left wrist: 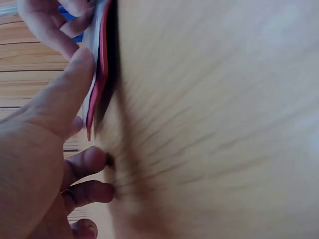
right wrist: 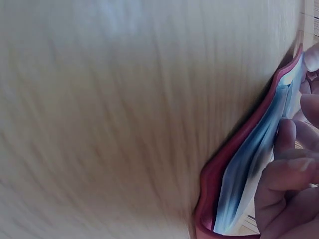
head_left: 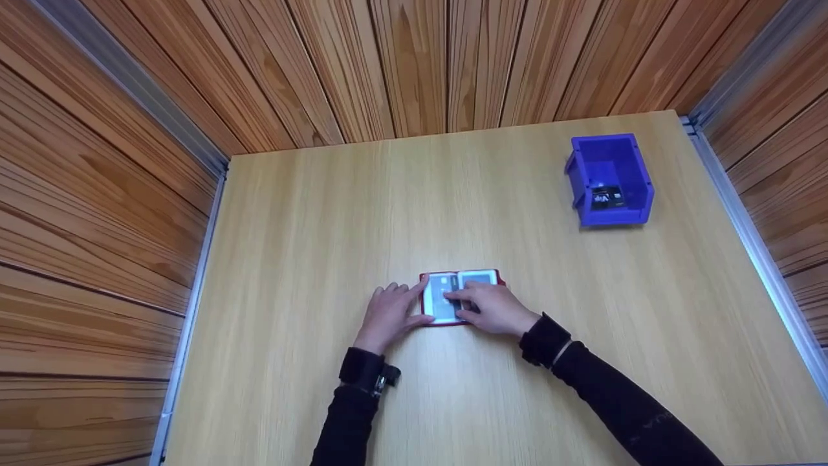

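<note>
A red card holder lies spread flat on the table, with clear sleeve pages inside its cover. My left hand is at its left side, thumb on the lower left edge and index fingertip at the upper left corner. From the right, my right hand reaches over the holder. Its index finger rests on the left page and its thumb is near the lower middle. A dark strip shows along the fold, partly hidden by that hand. In the right wrist view, fingers touch the layered sleeves.
At the back right of the wooden table stands a blue-purple bin with a black card in it. Wood-plank walls enclose the back and both sides, with metal rails along the table's side edges.
</note>
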Demonstrator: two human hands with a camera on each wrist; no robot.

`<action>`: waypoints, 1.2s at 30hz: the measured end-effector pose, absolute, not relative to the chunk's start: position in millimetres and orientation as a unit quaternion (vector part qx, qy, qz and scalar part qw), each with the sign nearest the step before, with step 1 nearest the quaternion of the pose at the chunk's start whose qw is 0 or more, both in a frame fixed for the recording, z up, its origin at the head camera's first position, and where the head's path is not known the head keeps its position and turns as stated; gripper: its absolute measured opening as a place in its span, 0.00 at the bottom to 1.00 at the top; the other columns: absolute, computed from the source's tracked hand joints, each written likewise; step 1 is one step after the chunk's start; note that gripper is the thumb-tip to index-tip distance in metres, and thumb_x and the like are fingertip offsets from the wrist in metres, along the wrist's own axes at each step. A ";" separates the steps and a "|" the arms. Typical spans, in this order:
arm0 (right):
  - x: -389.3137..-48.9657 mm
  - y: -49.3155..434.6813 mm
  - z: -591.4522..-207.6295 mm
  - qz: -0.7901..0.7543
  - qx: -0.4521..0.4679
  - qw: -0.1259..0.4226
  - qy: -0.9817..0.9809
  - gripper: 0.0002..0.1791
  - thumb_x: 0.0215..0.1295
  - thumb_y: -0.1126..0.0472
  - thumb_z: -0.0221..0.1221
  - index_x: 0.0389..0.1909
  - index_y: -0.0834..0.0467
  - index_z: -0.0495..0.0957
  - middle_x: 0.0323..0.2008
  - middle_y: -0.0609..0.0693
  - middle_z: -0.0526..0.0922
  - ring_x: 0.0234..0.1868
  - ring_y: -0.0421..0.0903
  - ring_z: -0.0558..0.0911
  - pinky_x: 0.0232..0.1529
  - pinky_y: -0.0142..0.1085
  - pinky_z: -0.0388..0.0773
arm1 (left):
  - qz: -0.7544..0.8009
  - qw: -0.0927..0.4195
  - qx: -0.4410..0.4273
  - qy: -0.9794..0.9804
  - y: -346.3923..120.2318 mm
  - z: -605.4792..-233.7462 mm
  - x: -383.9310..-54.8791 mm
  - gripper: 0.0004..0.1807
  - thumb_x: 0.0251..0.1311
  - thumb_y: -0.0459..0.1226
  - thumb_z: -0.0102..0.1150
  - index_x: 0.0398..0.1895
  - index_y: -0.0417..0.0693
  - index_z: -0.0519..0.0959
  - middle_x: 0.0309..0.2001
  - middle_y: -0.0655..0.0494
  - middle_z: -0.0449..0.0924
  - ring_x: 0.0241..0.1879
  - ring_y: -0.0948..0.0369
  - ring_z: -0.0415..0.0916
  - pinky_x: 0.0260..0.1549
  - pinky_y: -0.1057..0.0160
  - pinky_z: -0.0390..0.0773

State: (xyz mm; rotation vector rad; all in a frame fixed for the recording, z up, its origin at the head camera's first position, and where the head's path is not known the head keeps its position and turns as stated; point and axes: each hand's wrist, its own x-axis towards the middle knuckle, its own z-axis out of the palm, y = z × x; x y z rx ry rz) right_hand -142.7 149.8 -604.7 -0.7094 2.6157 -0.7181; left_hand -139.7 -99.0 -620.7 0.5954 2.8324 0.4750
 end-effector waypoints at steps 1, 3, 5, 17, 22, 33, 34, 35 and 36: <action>-142.5 149.5 -605.0 -0.254 -0.248 0.170 0.919 0.24 0.71 0.55 0.65 0.67 0.48 0.80 0.43 0.49 0.81 0.37 0.42 0.73 0.38 0.36 0.70 | 0.154 0.101 0.203 0.962 -98.5 -621.1 -139.4 0.46 0.60 0.63 0.64 0.79 0.60 0.65 0.47 0.51 0.85 0.47 0.54 0.76 0.45 0.56 0.69; -142.3 149.2 -605.5 -0.259 -0.244 0.174 0.918 0.24 0.71 0.55 0.65 0.67 0.48 0.80 0.45 0.51 0.81 0.39 0.43 0.74 0.39 0.37 0.71 | 0.144 0.098 0.205 0.963 -97.8 -621.7 -139.0 0.45 0.60 0.63 0.65 0.79 0.59 0.66 0.48 0.50 0.85 0.48 0.53 0.77 0.45 0.55 0.70; -142.2 149.0 -606.2 -0.266 -0.240 0.174 0.917 0.25 0.71 0.56 0.65 0.68 0.49 0.79 0.44 0.50 0.81 0.40 0.43 0.74 0.40 0.38 0.71 | 0.138 0.098 0.207 0.964 -97.2 -622.2 -139.3 0.45 0.60 0.63 0.64 0.78 0.58 0.67 0.50 0.49 0.85 0.49 0.52 0.78 0.47 0.54 0.71; -150.9 149.6 -603.2 -0.373 -0.101 0.140 0.912 0.07 0.70 0.60 0.64 0.43 0.60 0.84 0.23 0.44 0.78 0.25 0.39 0.75 0.32 0.35 0.69 | 0.128 0.118 0.204 0.963 -95.5 -621.4 -140.8 0.46 0.61 0.63 0.64 0.80 0.59 0.64 0.49 0.50 0.83 0.48 0.53 0.76 0.50 0.52 0.72; -153.9 146.2 -595.5 -0.411 -0.018 0.193 0.891 0.10 0.73 0.59 0.61 0.37 0.61 0.86 0.17 0.49 0.82 0.13 0.37 0.72 0.19 0.30 0.67 | 0.125 0.127 0.202 0.963 -94.5 -620.9 -140.5 0.46 0.61 0.63 0.63 0.80 0.59 0.63 0.53 0.49 0.83 0.51 0.53 0.76 0.52 0.52 0.71; -161.3 129.7 -598.4 -0.435 0.056 0.243 0.865 0.11 0.69 0.59 0.65 0.29 0.60 0.86 0.11 0.43 0.76 0.11 0.36 0.70 0.13 0.29 0.65 | 0.116 0.114 0.214 0.963 -94.6 -622.1 -141.6 0.46 0.60 0.63 0.64 0.79 0.58 0.65 0.48 0.50 0.82 0.48 0.54 0.75 0.47 0.55 0.70; -161.6 128.4 -598.9 -0.436 0.063 0.244 0.864 0.10 0.69 0.59 0.66 0.29 0.60 0.86 0.10 0.43 0.76 0.11 0.36 0.70 0.13 0.29 0.65 | 0.114 0.113 0.215 0.963 -94.4 -622.2 -141.8 0.46 0.60 0.63 0.64 0.79 0.58 0.65 0.47 0.50 0.82 0.47 0.54 0.75 0.47 0.55 0.70; -162.0 127.2 -599.5 -0.436 0.069 0.243 0.864 0.10 0.68 0.59 0.66 0.29 0.60 0.87 0.10 0.43 0.76 0.11 0.35 0.71 0.13 0.28 0.65 | 0.113 0.113 0.216 0.963 -94.3 -622.3 -142.0 0.46 0.60 0.63 0.64 0.79 0.58 0.65 0.47 0.51 0.82 0.47 0.54 0.75 0.46 0.55 0.70; -162.2 126.1 -600.0 -0.436 0.075 0.240 0.864 0.10 0.68 0.59 0.66 0.28 0.60 0.87 0.10 0.43 0.76 0.11 0.35 0.71 0.14 0.28 0.65 | 0.111 0.113 0.216 0.963 -94.2 -622.3 -142.1 0.46 0.60 0.63 0.64 0.80 0.58 0.65 0.46 0.51 0.82 0.46 0.54 0.75 0.46 0.56 0.70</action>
